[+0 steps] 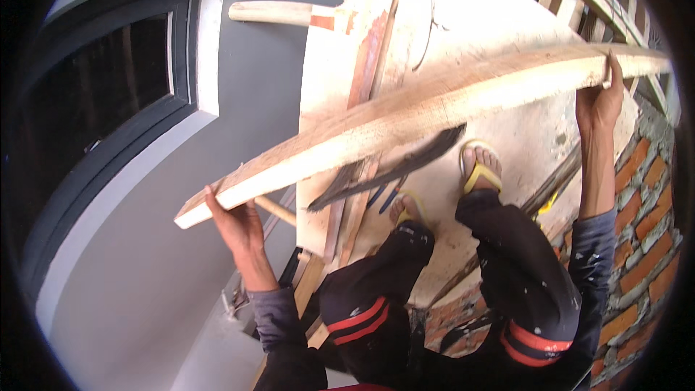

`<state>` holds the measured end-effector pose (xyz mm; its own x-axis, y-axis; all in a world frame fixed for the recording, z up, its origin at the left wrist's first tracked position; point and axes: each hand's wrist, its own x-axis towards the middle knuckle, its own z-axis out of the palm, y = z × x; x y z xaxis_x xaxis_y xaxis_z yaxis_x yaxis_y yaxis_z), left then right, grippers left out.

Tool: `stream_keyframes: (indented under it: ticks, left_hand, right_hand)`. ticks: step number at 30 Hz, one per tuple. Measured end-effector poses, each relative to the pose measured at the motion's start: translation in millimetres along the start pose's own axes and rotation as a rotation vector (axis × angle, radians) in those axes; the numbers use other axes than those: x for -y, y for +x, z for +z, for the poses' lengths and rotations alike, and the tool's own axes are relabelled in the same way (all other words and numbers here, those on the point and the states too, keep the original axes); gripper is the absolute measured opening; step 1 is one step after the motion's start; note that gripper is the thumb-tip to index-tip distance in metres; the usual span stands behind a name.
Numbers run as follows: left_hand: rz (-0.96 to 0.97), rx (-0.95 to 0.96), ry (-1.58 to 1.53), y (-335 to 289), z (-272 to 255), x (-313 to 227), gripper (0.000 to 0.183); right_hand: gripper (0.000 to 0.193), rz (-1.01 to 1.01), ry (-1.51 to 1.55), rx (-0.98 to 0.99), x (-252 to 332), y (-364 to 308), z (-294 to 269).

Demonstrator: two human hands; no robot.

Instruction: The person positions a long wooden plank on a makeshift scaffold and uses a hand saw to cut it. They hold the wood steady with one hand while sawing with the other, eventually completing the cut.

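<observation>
"What's furthest left?"
"One dark-framed window point(87, 94), out past the left hand point(241, 232)."
"And that hand?"
"Closed around the near end of one long wooden plank point(405, 116), thumb on top. The plank spans the gap between both hands and runs on beyond the right one."
"What's between them?"
"One dark strip point(405, 174) below the plank, then two yellow sandals point(483, 172), one per foot, on a pale board point(521, 127)."
"The right hand point(601, 105)?"
"Gripping the same plank, thumb up its side. Two hands, one plank."
"Last?"
"One brick wall point(644, 224), below and right of the right hand."
</observation>
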<state>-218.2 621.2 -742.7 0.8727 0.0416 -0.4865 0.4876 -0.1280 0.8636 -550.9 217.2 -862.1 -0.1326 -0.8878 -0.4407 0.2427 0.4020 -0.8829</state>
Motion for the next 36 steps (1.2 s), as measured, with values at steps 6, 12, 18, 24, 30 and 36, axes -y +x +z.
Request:
stream_keyframes:
  ticks: [6,12,18,24,30,36]
  left_hand:
    - [0.099,-0.118,-0.074,16,-15,13,0.045]
    - [0.188,0.018,-0.221,22,-10,37,0.064]
    - [0.241,0.019,-0.345,21,-9,40,0.056]
    - [0.289,0.058,-0.326,8,-28,42,0.061]
    - [0.242,0.104,-0.308,-24,-25,40,0.057]
    - [0.225,0.144,-0.365,-23,-47,64,0.071]
  right_hand:
    - [0.062,0.056,0.138,0.200,-12,46,-30]
    - [0.051,0.130,0.249,0.066,-9,33,1]
    - [0.056,0.202,0.319,0.112,2,42,-12]
    - [0.066,0.099,0.155,0.108,3,45,-20]
    - [0.063,0.180,0.201,0.148,14,36,-43]
    - [0.066,0.233,0.237,0.198,12,33,-48]
